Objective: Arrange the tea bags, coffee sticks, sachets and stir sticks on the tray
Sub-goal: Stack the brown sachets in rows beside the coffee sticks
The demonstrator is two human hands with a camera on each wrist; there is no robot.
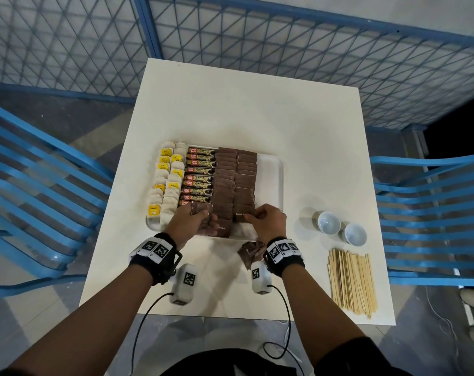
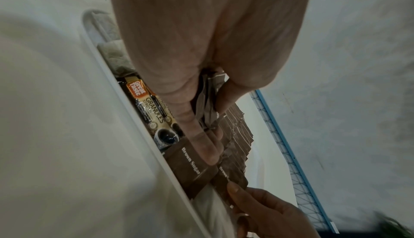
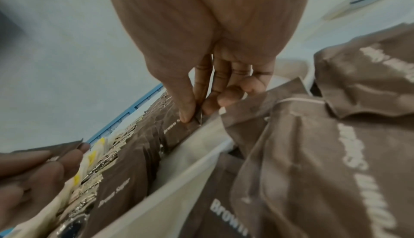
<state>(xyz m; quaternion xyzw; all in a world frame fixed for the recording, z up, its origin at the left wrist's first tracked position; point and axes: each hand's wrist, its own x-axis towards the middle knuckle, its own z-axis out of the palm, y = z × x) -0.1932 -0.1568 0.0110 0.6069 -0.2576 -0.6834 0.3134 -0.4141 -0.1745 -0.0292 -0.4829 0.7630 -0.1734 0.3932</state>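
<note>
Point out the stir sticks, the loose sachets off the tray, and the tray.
stir sticks [image 1: 352, 283]: head view, middle of the bundle.
loose sachets [image 1: 249, 255]: head view, top sachet's face.
tray [image 1: 271, 175]: head view, bare right side.

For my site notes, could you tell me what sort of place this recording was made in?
Probably a fenced recording cell, not a real café: a blue mesh fence surrounds a plain white table, with blue slatted chairs beside it and tracking markers on the person's wristbands.

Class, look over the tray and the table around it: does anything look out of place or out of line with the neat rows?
Yes. A few loose brown sugar sachets lie crumpled on the table just off the tray, by the right hand. The stir sticks also sit off the tray, in a pile beside two small bowls.
</note>
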